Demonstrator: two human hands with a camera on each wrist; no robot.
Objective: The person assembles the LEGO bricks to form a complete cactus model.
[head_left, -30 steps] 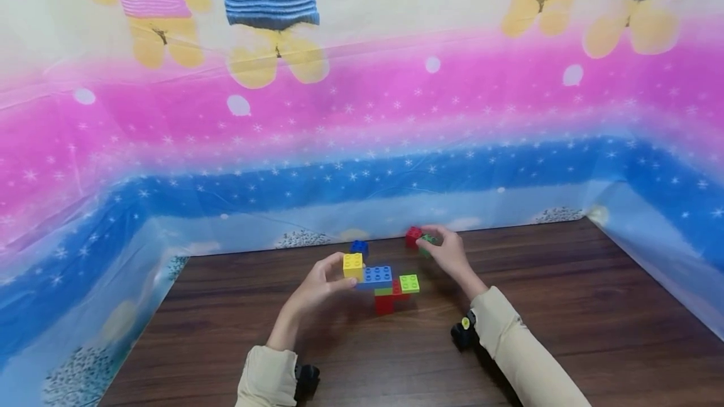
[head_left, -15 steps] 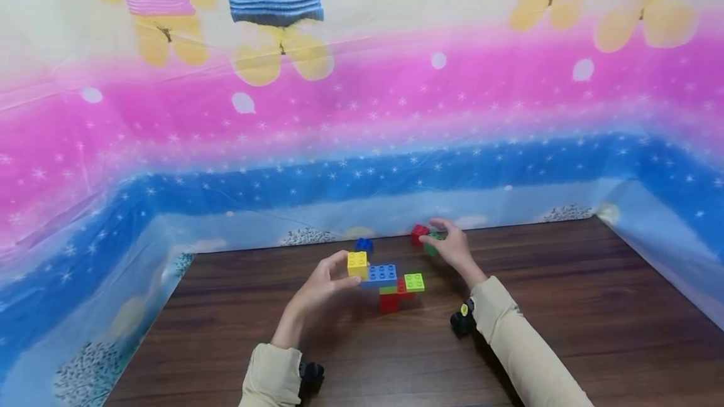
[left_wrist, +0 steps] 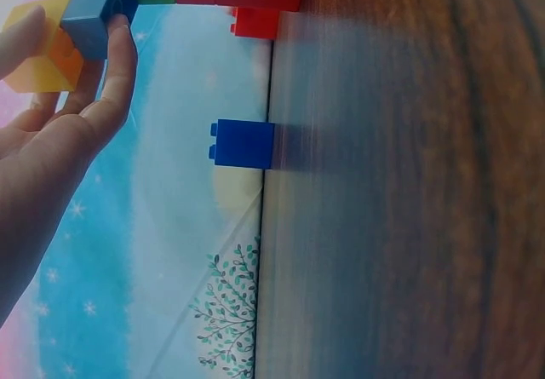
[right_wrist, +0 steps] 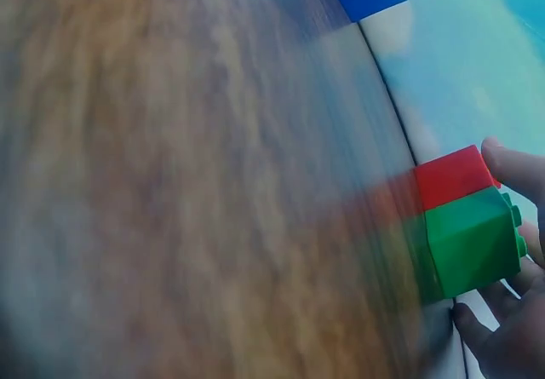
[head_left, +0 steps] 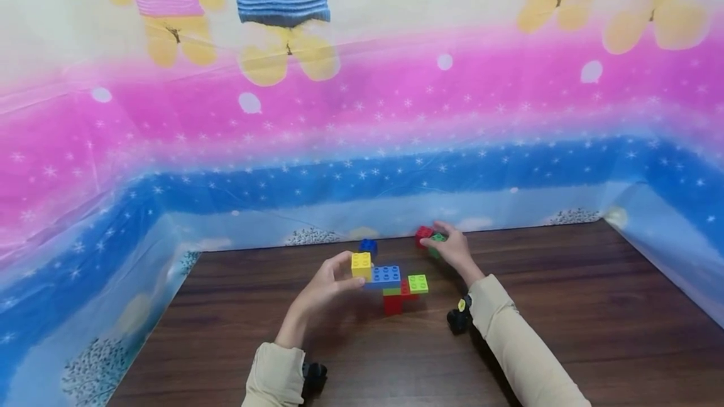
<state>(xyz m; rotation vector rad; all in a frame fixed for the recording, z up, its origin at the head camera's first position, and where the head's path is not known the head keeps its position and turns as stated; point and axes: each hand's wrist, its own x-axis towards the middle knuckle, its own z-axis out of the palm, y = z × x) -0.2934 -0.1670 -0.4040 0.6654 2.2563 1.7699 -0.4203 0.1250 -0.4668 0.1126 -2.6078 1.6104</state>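
Note:
My left hand (head_left: 328, 284) grips the left end of a toy brick build, with the yellow brick (head_left: 361, 262) and the blue eight-stud-like brick (head_left: 386, 276) between thumb and fingers. Below and right of these, the build has red bricks (head_left: 392, 304) and a lime brick (head_left: 418, 283). In the left wrist view, a fingertip presses the blue brick (left_wrist: 98, 11). Near the table's back edge, my right hand (head_left: 455, 250) is spread around a green brick (right_wrist: 473, 243), which sits beside a red brick (right_wrist: 456, 177). A fingertip is close to the red brick; firm contact cannot be told.
A dark blue brick (head_left: 368, 245) stands near the back edge of the brown wooden table (head_left: 509, 306). A printed cloth (head_left: 362, 187) hangs right behind that edge and along both sides. Black wrist cameras (head_left: 457, 318) sit under the sleeves.
The whole scene shifts slightly right in the head view. My right hand's fingers have spread a little around the green brick. The left hand keeps its grip on the build.

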